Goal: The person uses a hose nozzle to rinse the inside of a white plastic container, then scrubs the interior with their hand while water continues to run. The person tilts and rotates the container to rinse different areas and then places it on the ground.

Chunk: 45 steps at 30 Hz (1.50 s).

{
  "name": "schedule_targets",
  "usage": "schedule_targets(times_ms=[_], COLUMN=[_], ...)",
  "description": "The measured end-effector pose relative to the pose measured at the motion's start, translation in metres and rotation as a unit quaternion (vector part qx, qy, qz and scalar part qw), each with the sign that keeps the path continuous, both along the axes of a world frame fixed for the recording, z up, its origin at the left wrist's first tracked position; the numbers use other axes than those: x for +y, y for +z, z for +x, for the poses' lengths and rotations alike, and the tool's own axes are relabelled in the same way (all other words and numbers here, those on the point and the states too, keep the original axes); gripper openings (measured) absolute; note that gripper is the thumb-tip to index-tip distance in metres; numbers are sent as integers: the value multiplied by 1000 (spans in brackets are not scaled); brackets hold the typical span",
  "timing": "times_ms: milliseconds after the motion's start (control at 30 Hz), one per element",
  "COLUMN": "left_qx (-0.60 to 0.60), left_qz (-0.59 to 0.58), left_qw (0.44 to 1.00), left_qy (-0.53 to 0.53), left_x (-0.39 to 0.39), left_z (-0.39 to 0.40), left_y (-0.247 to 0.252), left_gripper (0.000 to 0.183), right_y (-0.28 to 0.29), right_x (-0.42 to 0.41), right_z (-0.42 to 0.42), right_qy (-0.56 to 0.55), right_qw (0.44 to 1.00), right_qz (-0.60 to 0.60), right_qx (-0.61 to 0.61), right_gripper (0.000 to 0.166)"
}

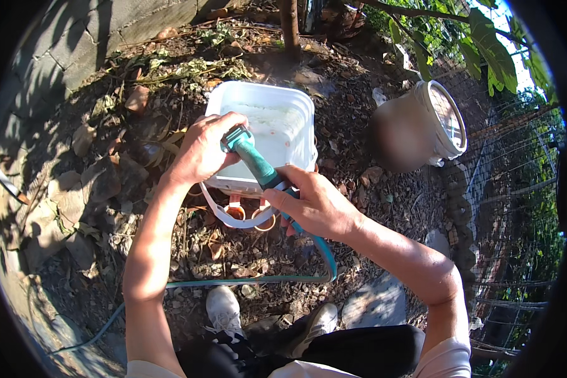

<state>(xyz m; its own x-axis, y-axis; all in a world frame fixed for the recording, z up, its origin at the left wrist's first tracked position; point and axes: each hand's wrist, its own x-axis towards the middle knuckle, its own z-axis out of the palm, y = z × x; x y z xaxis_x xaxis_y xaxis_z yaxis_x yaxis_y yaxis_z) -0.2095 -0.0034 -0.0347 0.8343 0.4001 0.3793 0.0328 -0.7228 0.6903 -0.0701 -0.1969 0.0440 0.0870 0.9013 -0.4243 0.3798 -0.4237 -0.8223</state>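
Both my hands are on a green hose nozzle (254, 157). My left hand (205, 145) grips its head, with the fingers round the far side partly hidden. My right hand (314, 201) closes round its lower end, where the green garden hose (325, 255) runs out below the palm. Under the nozzle stands a white square plastic bucket (307, 101) with cloudy marks inside. Its white handle (236, 222) hangs down on my side. I cannot tell whether water leaves the nozzle.
Small orange-brown rings (264, 221) show beside the bucket's near wall. The hose crosses the ground before my shoes (223, 307). A white round bucket (406, 127) lies tilted at right by a wire fence (510, 198). A thin trunk (289, 26) and block wall (80, 47) stand beyond.
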Motion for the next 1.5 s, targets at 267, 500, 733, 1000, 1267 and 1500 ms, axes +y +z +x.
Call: schedule_targets(times_ms=[267,500,733,1000,1267,1500], left_qx=[73,39,76,48,41,90], left_qz=[84,58,19,79,69,35], left_qw=[992,995,995,993,993,993], left_qy=[53,66,54,79,84,69], left_x=[-53,-58,-62,-61,-55,-53], left_z=[-17,-16,-30,-26,-18,-12], left_y=[-17,-28,-37,-41,-42,-35], left_gripper=[44,49,51,33,41,50], right_y=[-26,-208,-258,-271,-274,-278], right_x=[88,174,189,186,188,188], right_z=[41,64,27,10,6,9], right_qy=[29,-181,-471,-467,-448,-484], right_qw=[992,963,864,866,872,801], right_qz=[-126,-199,-15,64,56,53], right_qx=[7,-19,177,166,186,347], right_gripper=[27,13,18,25,30,29])
